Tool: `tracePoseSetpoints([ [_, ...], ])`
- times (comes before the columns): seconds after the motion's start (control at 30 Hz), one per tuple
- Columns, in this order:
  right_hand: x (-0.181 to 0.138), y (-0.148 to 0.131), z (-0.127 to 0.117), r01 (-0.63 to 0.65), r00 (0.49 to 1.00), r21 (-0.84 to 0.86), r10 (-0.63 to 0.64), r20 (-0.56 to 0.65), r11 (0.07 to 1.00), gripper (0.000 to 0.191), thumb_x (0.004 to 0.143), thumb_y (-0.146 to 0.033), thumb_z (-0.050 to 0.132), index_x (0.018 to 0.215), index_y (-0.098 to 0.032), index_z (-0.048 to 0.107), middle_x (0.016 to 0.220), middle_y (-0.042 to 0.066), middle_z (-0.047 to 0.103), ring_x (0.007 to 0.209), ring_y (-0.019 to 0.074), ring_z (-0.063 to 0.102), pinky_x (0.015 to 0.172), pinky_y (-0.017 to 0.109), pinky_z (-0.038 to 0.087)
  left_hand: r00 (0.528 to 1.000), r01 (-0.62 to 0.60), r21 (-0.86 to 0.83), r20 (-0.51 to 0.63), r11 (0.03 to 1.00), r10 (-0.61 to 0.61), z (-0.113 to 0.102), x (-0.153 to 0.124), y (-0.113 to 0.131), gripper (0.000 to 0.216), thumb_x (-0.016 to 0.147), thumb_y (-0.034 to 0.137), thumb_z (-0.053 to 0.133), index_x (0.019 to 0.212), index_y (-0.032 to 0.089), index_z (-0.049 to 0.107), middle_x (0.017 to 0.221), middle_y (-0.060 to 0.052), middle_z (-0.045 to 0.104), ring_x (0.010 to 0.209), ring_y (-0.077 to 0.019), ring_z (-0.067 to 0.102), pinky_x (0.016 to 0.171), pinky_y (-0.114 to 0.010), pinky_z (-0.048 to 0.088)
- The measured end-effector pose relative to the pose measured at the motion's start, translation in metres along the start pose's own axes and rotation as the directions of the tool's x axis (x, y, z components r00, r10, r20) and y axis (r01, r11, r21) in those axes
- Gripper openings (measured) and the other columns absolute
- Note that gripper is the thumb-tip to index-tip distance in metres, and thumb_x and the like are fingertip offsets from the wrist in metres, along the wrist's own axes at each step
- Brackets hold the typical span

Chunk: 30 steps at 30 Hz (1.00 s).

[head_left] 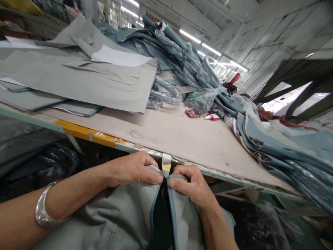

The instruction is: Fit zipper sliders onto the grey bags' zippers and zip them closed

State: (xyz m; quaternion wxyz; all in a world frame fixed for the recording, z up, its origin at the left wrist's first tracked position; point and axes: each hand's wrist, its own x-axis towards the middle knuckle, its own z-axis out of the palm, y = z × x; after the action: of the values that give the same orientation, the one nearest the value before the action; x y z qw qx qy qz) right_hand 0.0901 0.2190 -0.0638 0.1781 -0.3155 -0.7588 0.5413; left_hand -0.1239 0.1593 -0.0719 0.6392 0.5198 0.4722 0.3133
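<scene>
Grey fabric (130, 208) with blue-bound edges hangs at the near side of the table, parted by a dark gap down its middle. My left hand (137, 170), with a silver bangle on the wrist, is closed and pinches the fabric's top left edge between thumb and fingers. Closed in the same way, my right hand (191, 182) grips the top right edge. Between the two thumbs, a small tape-wrapped piece (166, 164), whitish and yellow with a rounded grey tip, sticks out from the table edge. Whether the fabric touches that tip, I cannot tell.
The table (177, 135) has a beige top and yellow tape (88, 133) on its front edge. Large grey panels (104, 83) lie at left. Blue-grey pieces in clear plastic (187, 66) are heaped behind, and more blue-grey fabric (283, 146) drapes at right. A red-cased item (193, 113) lies mid-table.
</scene>
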Motion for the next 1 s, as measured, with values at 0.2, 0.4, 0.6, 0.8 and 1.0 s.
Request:
tracePoseSetpoints([
  [0.2, 0.0, 0.0011, 0.0004, -0.011, 1.0, 0.041, 0.011, 0.004, 0.999, 0.033, 0.074, -0.042, 0.069, 0.061, -0.015, 0.056, 0.051, -0.005, 0.039, 0.05, 0.0081, 0.027, 0.047, 0.023, 0.02, 1.0, -0.008, 0.008, -0.014, 1.0, 0.008, 0.0025, 0.0, 0.0007, 0.037, 0.067, 0.046, 0.072, 0.06, 0.015, 0.053, 0.056, 0.006, 0.037, 0.054, -0.0078, 0.024, 0.052, -0.026, 0.014],
  [0.4, 0.0018, 0.0041, 0.0015, 0.006, 1.0, 0.07, -0.006, 0.002, 0.998, 0.033, 0.076, -0.042, 0.07, 0.062, -0.015, 0.056, 0.052, -0.005, 0.039, 0.051, 0.0082, 0.027, 0.048, 0.023, 0.02, 1.0, -0.011, 0.016, -0.018, 1.0, 0.012, 0.0031, -0.0003, 0.0004, 0.04, 0.068, 0.049, 0.072, 0.06, 0.016, 0.052, 0.055, 0.006, 0.036, 0.054, -0.0077, 0.024, 0.051, -0.026, 0.014],
  [0.6, 0.0021, 0.0088, 0.0028, 0.039, 0.999, 0.08, -0.036, -0.038, 0.996, 0.034, 0.077, -0.043, 0.071, 0.062, -0.015, 0.057, 0.053, -0.005, 0.038, 0.051, 0.0082, 0.027, 0.048, 0.023, 0.021, 0.999, 0.007, 0.028, -0.034, 1.0, -0.006, 0.0026, 0.0003, -0.0018, 0.044, 0.067, 0.053, 0.073, 0.061, 0.015, 0.051, 0.057, 0.006, 0.035, 0.055, -0.0079, 0.024, 0.052, -0.025, 0.014],
  [0.8, 0.0018, 0.0053, 0.0029, 0.03, 0.999, 0.077, -0.028, -0.027, 0.997, 0.033, 0.076, -0.042, 0.07, 0.061, -0.015, 0.057, 0.052, -0.006, 0.036, 0.05, 0.0078, 0.026, 0.047, 0.023, 0.02, 0.999, -0.007, 0.02, -0.039, 1.0, 0.008, 0.0023, 0.0008, -0.0013, 0.043, 0.069, 0.053, 0.072, 0.062, 0.015, 0.052, 0.057, 0.006, 0.035, 0.055, -0.0078, 0.024, 0.051, -0.024, 0.014],
  [1.0, 0.0022, 0.0037, 0.0032, 0.04, 0.999, 0.092, -0.037, -0.032, 0.995, 0.033, 0.077, -0.041, 0.07, 0.062, -0.015, 0.056, 0.051, -0.006, 0.035, 0.05, 0.0076, 0.025, 0.047, 0.023, 0.02, 0.999, -0.014, 0.022, -0.042, 1.0, 0.015, 0.0013, -0.0001, -0.0018, 0.042, 0.07, 0.052, 0.072, 0.062, 0.015, 0.053, 0.056, 0.006, 0.035, 0.054, -0.0075, 0.024, 0.05, -0.024, 0.014],
])
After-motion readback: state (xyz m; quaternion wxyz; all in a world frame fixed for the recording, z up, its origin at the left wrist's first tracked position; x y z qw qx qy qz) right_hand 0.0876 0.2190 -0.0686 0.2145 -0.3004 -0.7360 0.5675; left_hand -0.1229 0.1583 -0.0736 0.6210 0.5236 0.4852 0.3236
